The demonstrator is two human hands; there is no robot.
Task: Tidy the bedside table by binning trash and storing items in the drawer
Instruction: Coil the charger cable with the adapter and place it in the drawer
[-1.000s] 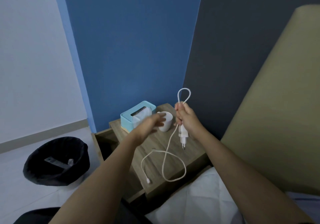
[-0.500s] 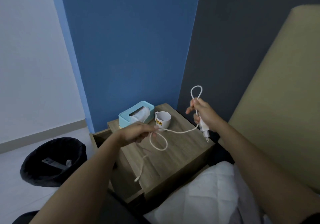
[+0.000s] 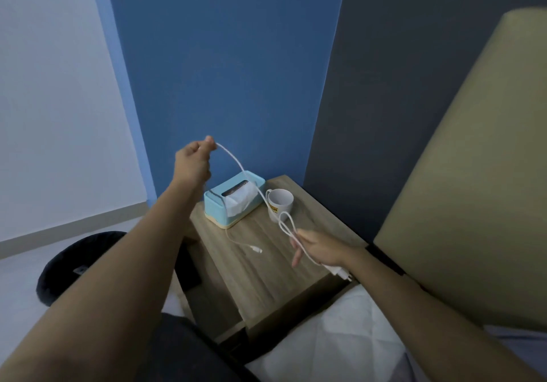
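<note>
Left hand (image 3: 192, 161): raised over the tissue box; fingers (image 3: 208, 140) pressed together, pinching the charger cable (image 3: 236, 164) partway along its length.
Right hand (image 3: 321, 248): low, near the front right of the surface; thumb and forefinger closed on a small gathered loop of cable, the other fingers spread loose below; white plug adapter (image 3: 339, 272) hangs beneath the wrist.
Charger cable: arcs from the left pinch down past the mug to the right-hand loop; the free tail drops behind the left hand, its connector end (image 3: 256, 249) lying on the surface.
Step in hand (judged): coiling the cable for storage.
Method advised: carry each length to the right hand in even loops, keep the tail clear of the mug, hold the loops firmly.
Bedside table surface (image 3: 284, 281): wood grain.
Drawer (image 3: 189, 263): apparently open at left, mostly hidden by the left arm.
Tissue box (image 3: 219, 208): light blue, at the rear.
Mug (image 3: 281, 204): white, just beside the box.
Bin (image 3: 74, 266): black, on the floor at left.
</note>
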